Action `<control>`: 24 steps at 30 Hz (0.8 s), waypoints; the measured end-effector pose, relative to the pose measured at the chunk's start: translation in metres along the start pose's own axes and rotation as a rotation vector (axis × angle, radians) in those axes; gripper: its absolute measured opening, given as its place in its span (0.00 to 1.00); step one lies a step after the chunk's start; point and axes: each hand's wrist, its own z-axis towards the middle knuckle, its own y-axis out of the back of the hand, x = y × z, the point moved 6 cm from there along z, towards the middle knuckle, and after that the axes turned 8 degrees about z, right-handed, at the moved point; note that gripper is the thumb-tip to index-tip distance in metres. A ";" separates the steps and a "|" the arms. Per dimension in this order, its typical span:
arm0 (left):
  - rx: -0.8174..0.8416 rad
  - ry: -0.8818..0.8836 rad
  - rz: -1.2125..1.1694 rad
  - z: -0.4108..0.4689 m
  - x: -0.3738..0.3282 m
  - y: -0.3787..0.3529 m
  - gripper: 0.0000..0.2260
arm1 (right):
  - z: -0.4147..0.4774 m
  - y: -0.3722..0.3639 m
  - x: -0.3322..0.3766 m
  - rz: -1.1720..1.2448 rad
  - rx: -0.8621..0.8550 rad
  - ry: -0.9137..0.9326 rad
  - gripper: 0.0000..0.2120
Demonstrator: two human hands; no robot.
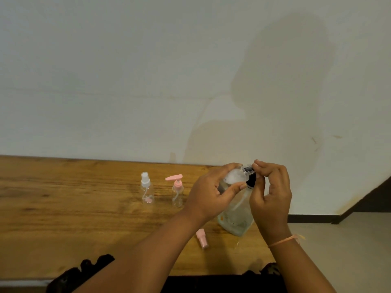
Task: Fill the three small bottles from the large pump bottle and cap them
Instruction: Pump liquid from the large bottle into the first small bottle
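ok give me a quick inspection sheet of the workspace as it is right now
surface: brown wooden table, set against the wall
job's things: large clear pump bottle upright, with a black pump head; small clear bottle with white spray top and small clear bottle with pink pump top standing capped; third small clear bottle held at the pump, blurred; pink cap lying on its side
clutter: nothing seen
hands: left hand grips the third small clear bottle; right hand pinches the black pump head
cables: nothing seen
surroundings: pale wall with the person's shadow; light floor to the right
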 end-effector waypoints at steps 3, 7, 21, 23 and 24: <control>-0.006 -0.004 0.003 -0.001 -0.001 0.000 0.22 | 0.000 0.000 0.001 0.010 -0.004 -0.003 0.10; -0.031 -0.028 -0.010 -0.001 -0.007 0.004 0.21 | 0.001 0.004 0.007 0.041 -0.036 -0.008 0.11; -0.016 0.034 -0.099 -0.003 -0.005 0.001 0.20 | 0.002 0.004 0.006 0.111 -0.001 -0.074 0.12; -0.004 0.049 -0.101 -0.002 -0.005 0.001 0.19 | 0.005 0.006 0.003 0.111 0.004 -0.083 0.13; 0.005 0.058 -0.100 -0.002 -0.004 0.000 0.19 | 0.007 0.007 0.001 0.110 0.009 -0.090 0.13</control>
